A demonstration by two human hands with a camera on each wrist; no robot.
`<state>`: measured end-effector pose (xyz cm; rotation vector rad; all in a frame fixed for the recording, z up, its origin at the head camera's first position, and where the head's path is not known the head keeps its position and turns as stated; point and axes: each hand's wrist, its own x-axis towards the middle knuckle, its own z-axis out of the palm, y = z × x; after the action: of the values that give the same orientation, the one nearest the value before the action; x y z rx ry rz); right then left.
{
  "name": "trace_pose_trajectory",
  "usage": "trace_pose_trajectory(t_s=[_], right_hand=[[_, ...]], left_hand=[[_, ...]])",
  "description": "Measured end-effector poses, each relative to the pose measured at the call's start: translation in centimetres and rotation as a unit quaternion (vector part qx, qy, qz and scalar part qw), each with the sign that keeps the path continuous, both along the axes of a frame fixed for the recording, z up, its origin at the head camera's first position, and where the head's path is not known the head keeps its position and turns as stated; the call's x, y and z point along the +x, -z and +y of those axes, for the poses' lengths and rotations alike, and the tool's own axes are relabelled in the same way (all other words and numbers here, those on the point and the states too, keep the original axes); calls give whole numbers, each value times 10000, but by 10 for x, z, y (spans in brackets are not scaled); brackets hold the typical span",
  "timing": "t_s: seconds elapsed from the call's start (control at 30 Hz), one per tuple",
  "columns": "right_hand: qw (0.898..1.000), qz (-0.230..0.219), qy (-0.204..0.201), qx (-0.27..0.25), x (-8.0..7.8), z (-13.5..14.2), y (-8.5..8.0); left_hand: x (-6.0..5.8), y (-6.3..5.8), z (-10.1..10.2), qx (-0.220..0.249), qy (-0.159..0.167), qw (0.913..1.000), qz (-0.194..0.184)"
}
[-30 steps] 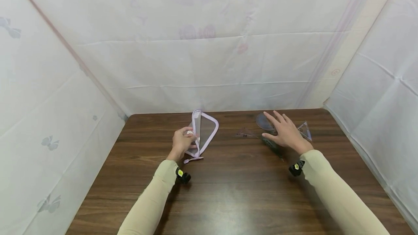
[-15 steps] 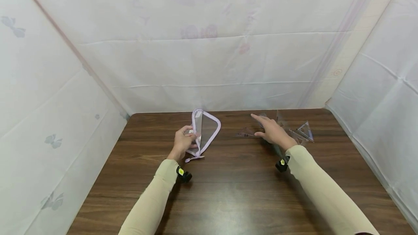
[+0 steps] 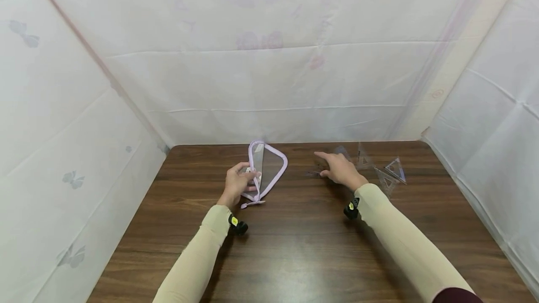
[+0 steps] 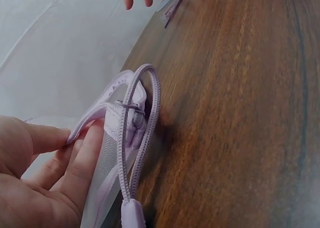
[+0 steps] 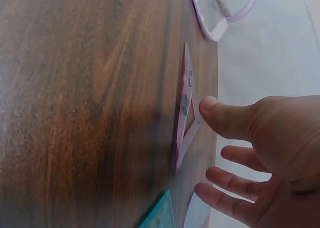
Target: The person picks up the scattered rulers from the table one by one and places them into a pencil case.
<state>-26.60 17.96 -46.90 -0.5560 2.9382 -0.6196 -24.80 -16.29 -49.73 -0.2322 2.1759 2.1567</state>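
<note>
My left hand (image 3: 236, 183) pinches the edge of a mesh zipper pouch (image 3: 283, 166) with lilac trim, holding its mouth apart. In the left wrist view the lilac zipper cord (image 4: 156, 100) loops beside the fingers. My right hand (image 3: 342, 171) reaches over the table with fingers spread and holds nothing. In the right wrist view its thumb is close beside a purple set square (image 5: 186, 105) that lies on the table. A teal clear piece (image 5: 161, 212) and a pale bluish piece (image 5: 197, 210) lie near the fingertips.
Right of the right hand are clear set squares (image 3: 402, 174), one overlapping another (image 3: 385, 180), and a clear triangular piece (image 3: 362, 158). A bluish clear piece (image 3: 343, 151) shows behind the hand. White cloth (image 3: 252, 83) hangs along the brown wooden table's (image 3: 278, 256) back edge.
My right hand has moved left from above the clear pieces to the purple set square, uncovering the pieces to its right. The left hand keeps holding the pouch.
</note>
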Motion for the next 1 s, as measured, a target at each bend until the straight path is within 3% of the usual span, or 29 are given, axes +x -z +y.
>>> trace_pose_trajectory(t_s=[0.4, 1.0], right_hand=[[9999, -87, -122, 54, -3, -12, 6], [9996, -123, 99, 238, -3, -20, 8]], left_hand=[[-2, 2, 3, 87, -87, 9999, -104], [1, 1, 1, 124, -146, 9998, -86]])
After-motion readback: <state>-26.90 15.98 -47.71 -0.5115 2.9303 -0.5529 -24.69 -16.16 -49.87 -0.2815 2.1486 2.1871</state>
